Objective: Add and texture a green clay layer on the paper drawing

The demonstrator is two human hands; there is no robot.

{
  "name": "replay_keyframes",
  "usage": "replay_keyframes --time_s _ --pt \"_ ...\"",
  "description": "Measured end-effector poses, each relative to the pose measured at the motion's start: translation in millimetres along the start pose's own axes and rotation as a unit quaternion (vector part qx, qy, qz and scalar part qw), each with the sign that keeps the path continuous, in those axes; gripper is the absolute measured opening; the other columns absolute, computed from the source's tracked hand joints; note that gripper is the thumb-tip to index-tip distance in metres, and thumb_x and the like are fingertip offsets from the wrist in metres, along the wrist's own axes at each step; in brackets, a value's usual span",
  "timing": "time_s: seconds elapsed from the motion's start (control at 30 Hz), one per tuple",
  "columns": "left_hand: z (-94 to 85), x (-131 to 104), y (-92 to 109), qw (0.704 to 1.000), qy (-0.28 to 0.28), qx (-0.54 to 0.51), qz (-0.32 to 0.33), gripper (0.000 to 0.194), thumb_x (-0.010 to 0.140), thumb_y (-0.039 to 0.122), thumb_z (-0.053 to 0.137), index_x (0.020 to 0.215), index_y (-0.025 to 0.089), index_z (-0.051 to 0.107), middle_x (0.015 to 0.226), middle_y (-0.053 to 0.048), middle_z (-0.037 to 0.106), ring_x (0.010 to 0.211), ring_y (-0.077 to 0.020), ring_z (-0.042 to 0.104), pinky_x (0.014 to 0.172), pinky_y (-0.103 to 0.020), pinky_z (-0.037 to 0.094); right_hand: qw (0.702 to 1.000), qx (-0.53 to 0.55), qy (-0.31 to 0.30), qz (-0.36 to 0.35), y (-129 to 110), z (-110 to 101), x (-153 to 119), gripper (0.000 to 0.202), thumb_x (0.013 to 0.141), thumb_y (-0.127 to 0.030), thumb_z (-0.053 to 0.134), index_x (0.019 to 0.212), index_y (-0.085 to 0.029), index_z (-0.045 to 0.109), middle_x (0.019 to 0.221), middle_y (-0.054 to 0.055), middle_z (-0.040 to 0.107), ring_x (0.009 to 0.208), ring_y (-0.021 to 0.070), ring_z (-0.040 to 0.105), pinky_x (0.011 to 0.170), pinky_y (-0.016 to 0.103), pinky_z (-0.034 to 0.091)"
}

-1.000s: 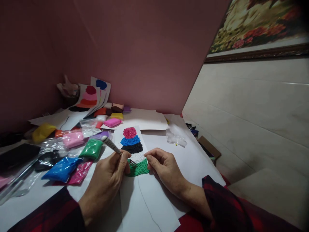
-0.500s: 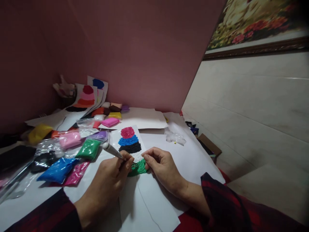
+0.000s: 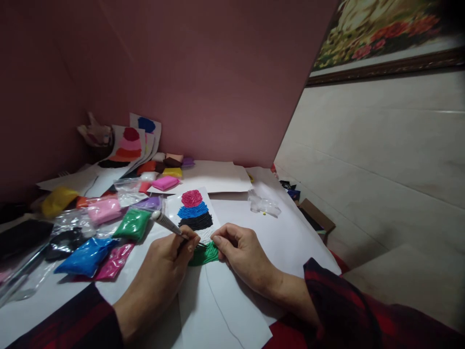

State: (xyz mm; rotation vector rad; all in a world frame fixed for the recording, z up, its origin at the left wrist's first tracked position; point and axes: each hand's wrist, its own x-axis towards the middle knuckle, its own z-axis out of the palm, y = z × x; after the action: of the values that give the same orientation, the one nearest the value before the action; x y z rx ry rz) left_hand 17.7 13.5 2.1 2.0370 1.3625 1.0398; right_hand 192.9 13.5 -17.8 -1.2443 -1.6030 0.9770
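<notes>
My left hand (image 3: pixel 165 261) is closed round a slim pen-like tool (image 3: pixel 167 223), its pale end slanting up to the left and its thin dark tip on the green clay (image 3: pixel 208 255). The thumb and forefinger of my right hand (image 3: pixel 244 252) pinch together at the right edge of that clay; what they hold, if anything, is hidden. Under both hands lies a white paper sheet (image 3: pixel 225 310) with a curved line drawn on it. Above the green, a white band, black clay (image 3: pixel 196 221), blue clay (image 3: pixel 193 210) and dark pink clay (image 3: pixel 192 198) are stacked in textured layers.
To the left lie several clay packets, among them a green packet (image 3: pixel 132 224), a blue packet (image 3: pixel 85 256) and a black packet (image 3: pixel 65 242). Finished clay pictures (image 3: pixel 127 145) lean at the back left. A crumpled clear bag (image 3: pixel 264 206) lies on the right.
The tool's tip has shifted slightly on the green clay, and its upper end has swung a little up and left. My right hand has edged slightly left, still pinching.
</notes>
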Motion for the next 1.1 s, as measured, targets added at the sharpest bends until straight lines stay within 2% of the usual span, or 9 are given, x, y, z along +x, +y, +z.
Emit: replay_keyframes --time_s 0.23,0.63,0.93,1.1 --pt "1.2 0.6 -8.9 1.0 0.014 0.007 0.023 0.023 0.086 0.028 0.043 0.073 0.02 0.059 0.061 0.001 0.06 0.053 -0.0147 0.052 0.049 -0.025 0.04 1.0 -0.013 0.002 -0.006 2.0 -0.2 -0.4 0.017 0.089 -0.021 0.054 0.076 -0.015 0.063 0.056 -0.002 0.056 0.052 0.0085 0.048 0.053 0.022 0.038" --pt "-1.1 -0.7 -10.0 0.998 0.028 0.026 0.043 0.021 0.086 0.026 0.042 0.074 0.02 0.059 0.061 0.001 0.061 0.051 -0.0151 0.054 0.049 -0.025 0.041 1.0 -0.022 0.004 -0.002 0.1 -0.9 -0.8 0.016 0.089 -0.021 0.054 0.077 -0.015 0.063 0.056 -0.002 0.057 0.051 0.0082 0.048 0.053 0.021 0.038" --pt "-4.9 -2.6 -7.8 0.995 0.046 0.044 0.076 0.02 0.086 0.025 0.043 0.073 0.02 0.057 0.054 0.003 0.056 0.045 -0.0133 0.05 0.045 -0.023 0.04 1.0 -0.022 0.003 0.0 0.8 0.1 -1.7 0.016 0.089 -0.022 0.054 0.077 -0.016 0.063 0.057 -0.002 0.057 0.052 0.0083 0.048 0.052 0.021 0.038" --pt "-5.4 -4.0 -8.3 0.995 0.052 0.044 0.069 0.019 0.085 0.025 0.044 0.071 0.021 0.055 0.051 0.005 0.052 0.042 -0.0124 0.047 0.042 -0.022 0.037 1.0 -0.019 0.001 0.004 -0.6 -0.3 -1.6 0.017 0.089 -0.022 0.054 0.077 -0.016 0.063 0.057 -0.002 0.056 0.051 0.0083 0.047 0.051 0.021 0.038"
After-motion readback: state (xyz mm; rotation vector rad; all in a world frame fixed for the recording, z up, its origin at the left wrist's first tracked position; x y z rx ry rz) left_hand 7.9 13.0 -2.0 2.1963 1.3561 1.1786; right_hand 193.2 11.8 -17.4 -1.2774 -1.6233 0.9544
